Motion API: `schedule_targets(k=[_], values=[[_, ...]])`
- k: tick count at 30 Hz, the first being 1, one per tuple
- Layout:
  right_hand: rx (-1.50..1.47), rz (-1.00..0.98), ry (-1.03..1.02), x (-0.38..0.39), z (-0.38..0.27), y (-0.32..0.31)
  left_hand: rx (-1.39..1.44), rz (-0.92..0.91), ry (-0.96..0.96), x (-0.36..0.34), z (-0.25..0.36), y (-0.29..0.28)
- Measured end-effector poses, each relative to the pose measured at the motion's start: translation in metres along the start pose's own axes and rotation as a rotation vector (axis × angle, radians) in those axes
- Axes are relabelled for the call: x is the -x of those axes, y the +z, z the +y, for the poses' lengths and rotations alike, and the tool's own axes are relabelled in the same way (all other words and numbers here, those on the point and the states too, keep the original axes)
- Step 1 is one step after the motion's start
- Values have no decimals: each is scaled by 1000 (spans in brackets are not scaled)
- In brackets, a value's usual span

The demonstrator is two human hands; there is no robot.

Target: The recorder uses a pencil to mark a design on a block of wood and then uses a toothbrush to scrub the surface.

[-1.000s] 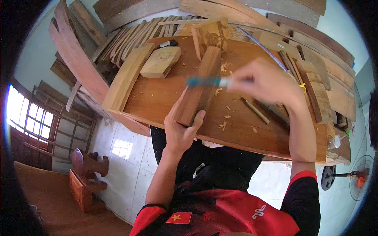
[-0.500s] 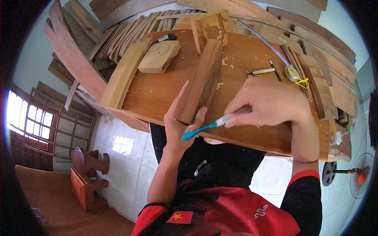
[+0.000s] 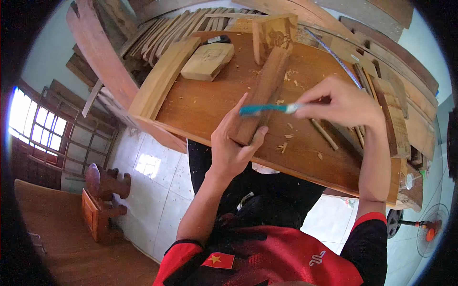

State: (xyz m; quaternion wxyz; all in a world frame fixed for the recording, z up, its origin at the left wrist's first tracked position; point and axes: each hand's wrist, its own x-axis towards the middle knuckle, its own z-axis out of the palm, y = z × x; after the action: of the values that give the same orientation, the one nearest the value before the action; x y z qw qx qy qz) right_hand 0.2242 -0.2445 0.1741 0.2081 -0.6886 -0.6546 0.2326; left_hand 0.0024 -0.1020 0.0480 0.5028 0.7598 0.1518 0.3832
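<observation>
My left hand (image 3: 234, 140) is wrapped round the near end of a long reddish-brown wooden block (image 3: 267, 81), thumb on its right side. The block slants away from me over the table, its far end at a pale wooden piece (image 3: 276, 33) with a dark design. In my right hand (image 3: 343, 102), thumb and fingers pinch a teal and white toothbrush (image 3: 262, 109), blurred by motion. Its teal end reaches across the block's near part; whether it touches cannot be seen. Below the right hand lies a thin wooden stick (image 3: 324, 135) among wood shavings (image 3: 283, 147).
The brown table (image 3: 191, 112) also bears a pale plank (image 3: 164, 78), a squarish pale block (image 3: 208, 61) and a black object (image 3: 217, 39) at the left. A tape measure's blade (image 3: 334, 55) and boards (image 3: 391, 114) lie right. Stacked slats (image 3: 167, 33) stand behind; a fan (image 3: 431, 233) is lower right.
My right hand has moved up and away with the toothbrush, from beside my left wrist to over the block. Shavings and a stick have come into view below it; the whole view has shifted slightly.
</observation>
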Motion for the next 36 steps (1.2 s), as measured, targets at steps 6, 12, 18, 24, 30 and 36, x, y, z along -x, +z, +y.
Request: schedule_targets(k=[6,12,18,24,30,36], values=[[8,412,76,-17,52,6,-34,-32,43,-2,-1,1],[-60,65,101,-8,4,6,-16,-24,51,1,-12,-1],[-15,388,144,-15,38,11,-52,-8,81,-3,-12,1],[-71,264,38,-12,51,5,-76,-18,131,-4,-4,4],[-36,242,41,-14,13,18,-60,-17,42,0,0,1],[41,394,82,-16,61,-1,1,-22,-54,1,1,3]])
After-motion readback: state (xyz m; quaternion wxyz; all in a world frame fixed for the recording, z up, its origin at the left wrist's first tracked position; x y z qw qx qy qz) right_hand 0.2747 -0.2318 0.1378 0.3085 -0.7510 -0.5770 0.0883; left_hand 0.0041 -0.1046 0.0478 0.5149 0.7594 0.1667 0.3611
